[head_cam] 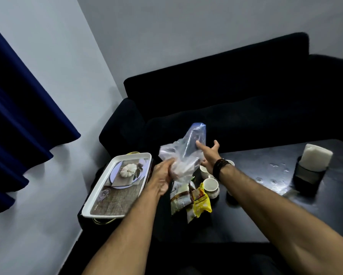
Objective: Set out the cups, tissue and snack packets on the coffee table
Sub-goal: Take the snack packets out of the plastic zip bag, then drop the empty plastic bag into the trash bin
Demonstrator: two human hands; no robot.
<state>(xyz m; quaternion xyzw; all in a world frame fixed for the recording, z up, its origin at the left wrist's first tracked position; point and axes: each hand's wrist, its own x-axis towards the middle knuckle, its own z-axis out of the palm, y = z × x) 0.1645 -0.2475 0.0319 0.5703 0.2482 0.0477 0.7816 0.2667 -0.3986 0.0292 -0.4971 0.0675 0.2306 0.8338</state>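
**Plastic bag held up over the table**

Snack packets (190, 197) are laid on the dark coffee table (265, 205), with white cups (210, 185) just behind. A clear plastic bag (183, 155) is gripped by the left hand (162, 178). The right hand (209, 153) is spread wide beside it. Tissue (317, 157) is stood farther right.

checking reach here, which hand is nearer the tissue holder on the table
Right. The right hand is open beside the plastic bag, well short of the tissue holder. The left hand grips the bag's other side, farther away.
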